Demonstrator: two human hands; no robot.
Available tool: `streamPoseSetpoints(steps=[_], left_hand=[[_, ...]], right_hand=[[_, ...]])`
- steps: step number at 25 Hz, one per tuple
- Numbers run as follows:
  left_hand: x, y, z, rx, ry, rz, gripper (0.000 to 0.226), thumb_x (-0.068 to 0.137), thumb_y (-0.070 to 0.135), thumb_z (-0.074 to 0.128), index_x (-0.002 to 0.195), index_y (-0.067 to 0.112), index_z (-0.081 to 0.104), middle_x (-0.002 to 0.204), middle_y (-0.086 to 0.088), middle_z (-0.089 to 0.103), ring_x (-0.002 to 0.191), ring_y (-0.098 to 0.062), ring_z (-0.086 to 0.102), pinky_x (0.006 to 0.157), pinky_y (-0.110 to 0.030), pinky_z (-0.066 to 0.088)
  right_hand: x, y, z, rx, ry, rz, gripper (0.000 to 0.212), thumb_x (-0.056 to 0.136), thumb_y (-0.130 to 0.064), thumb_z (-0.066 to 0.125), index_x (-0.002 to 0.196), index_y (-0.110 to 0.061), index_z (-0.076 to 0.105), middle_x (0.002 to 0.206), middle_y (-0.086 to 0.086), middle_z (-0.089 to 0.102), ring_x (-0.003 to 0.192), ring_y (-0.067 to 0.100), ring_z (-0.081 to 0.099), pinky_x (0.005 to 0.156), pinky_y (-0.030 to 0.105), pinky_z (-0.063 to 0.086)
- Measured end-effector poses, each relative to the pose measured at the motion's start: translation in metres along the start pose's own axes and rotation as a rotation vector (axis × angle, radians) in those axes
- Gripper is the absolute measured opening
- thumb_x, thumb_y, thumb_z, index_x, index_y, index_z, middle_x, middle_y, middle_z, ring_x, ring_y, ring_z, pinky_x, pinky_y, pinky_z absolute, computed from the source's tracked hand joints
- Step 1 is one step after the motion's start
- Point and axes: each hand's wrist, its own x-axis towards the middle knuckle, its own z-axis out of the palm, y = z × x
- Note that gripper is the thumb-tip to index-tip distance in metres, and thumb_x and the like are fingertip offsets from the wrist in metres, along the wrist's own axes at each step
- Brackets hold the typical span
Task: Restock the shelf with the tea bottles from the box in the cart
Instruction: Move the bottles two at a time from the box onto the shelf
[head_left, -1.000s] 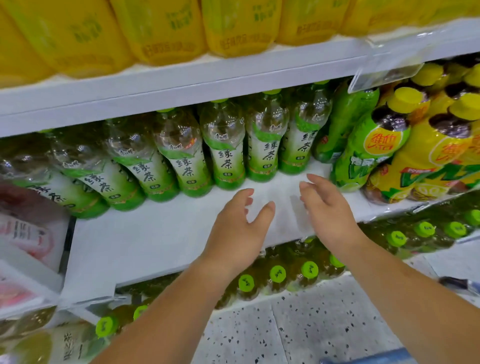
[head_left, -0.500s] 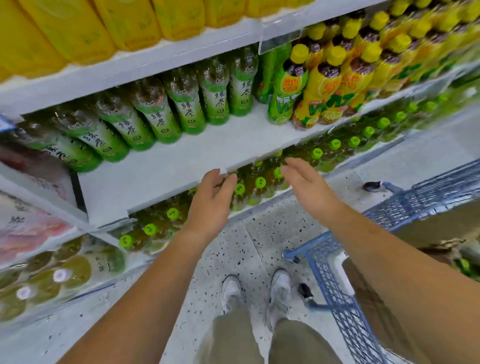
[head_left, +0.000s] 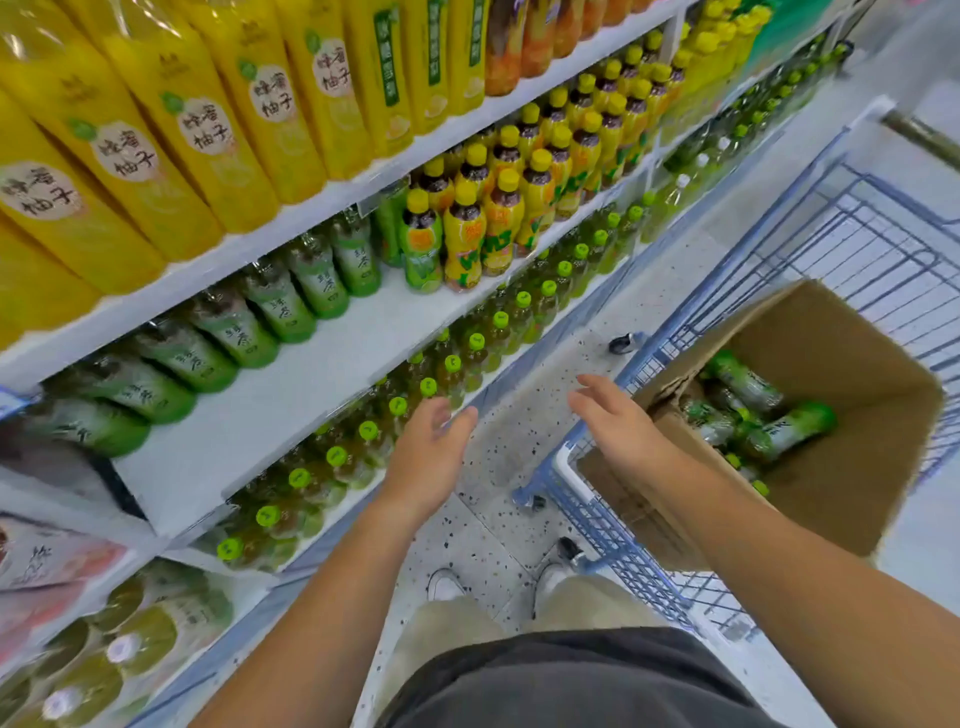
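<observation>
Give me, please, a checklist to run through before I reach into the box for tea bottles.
1. Left hand free: ok, open, holding nothing.
2. Right hand free: ok, open, near the cardboard box.
3. Box top open: ok.
4. Green tea bottles in box: ok, several lying inside.
5. Shelf room: ok, bare strip before the back row.
6. Bottle count in box: cannot tell.

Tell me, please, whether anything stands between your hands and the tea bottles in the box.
Nothing visible does: the box is open-topped, its tea bottles lie uncovered, and the right hand hovers empty beside it.
</observation>
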Motion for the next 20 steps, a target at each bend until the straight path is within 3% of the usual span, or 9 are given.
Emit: streamPoseSetpoints(steps=[7, 11, 15, 18, 20], left_hand=[[-0.019, 0.043, 0.065, 0.101, -0.210, 0.112, 0.063, 0.100, 0.052, 0.053, 0.153, 0.023, 0.038, 0.155, 0.004, 0.043, 0.138, -0.017, 0.045, 0.102, -0.032, 0.037], [-0.021, 0.071, 0.110, 0.161, -0.291, 0.179, 0.063, 0.100, 0.049, 0.053, 0.154, 0.021, 0.038, 0.155, 0.003, 0.043, 0.138, -0.016, 0.045, 0.103, -0.029, 0.035], [-0.023, 0.097, 0.168, 0.216, -0.349, 0.206, 0.059, 0.099, 0.049, 0.056, 0.150, 0.022, 0.043, 0.153, 0.007, 0.045, 0.138, -0.012, 0.045, 0.109, -0.031, 0.037], [-0.025, 0.115, 0.216, 0.231, -0.393, 0.191, 0.053, 0.100, 0.044, 0.058, 0.146, 0.022, 0.047, 0.148, 0.008, 0.050, 0.131, -0.009, 0.049, 0.095, -0.021, 0.041], [-0.021, 0.123, 0.246, 0.251, -0.404, 0.153, 0.051, 0.100, 0.041, 0.059, 0.146, 0.021, 0.048, 0.146, 0.007, 0.051, 0.128, -0.008, 0.050, 0.092, -0.019, 0.040]], right_hand=[[-0.058, 0.054, -0.076, 0.004, 0.146, 0.093, 0.058, 0.106, -0.047, 0.042, 0.157, -0.021, 0.034, 0.160, 0.000, 0.039, 0.144, 0.020, 0.038, 0.110, 0.030, 0.032], [-0.076, 0.091, -0.118, 0.101, 0.231, 0.151, 0.058, 0.105, -0.048, 0.044, 0.156, -0.023, 0.036, 0.156, -0.001, 0.044, 0.131, 0.015, 0.046, 0.104, 0.028, 0.033], [-0.080, 0.134, -0.158, 0.192, 0.273, 0.209, 0.057, 0.105, -0.046, 0.045, 0.155, -0.022, 0.036, 0.155, -0.001, 0.044, 0.134, 0.019, 0.048, 0.109, 0.031, 0.037], [-0.076, 0.160, -0.187, 0.280, 0.294, 0.268, 0.059, 0.105, -0.046, 0.045, 0.156, -0.018, 0.034, 0.150, 0.004, 0.049, 0.128, 0.022, 0.052, 0.112, 0.041, 0.042], [-0.067, 0.176, -0.202, 0.315, 0.303, 0.324, 0.058, 0.106, -0.046, 0.042, 0.155, -0.016, 0.035, 0.133, 0.005, 0.055, 0.119, 0.028, 0.059, 0.107, 0.043, 0.045]])
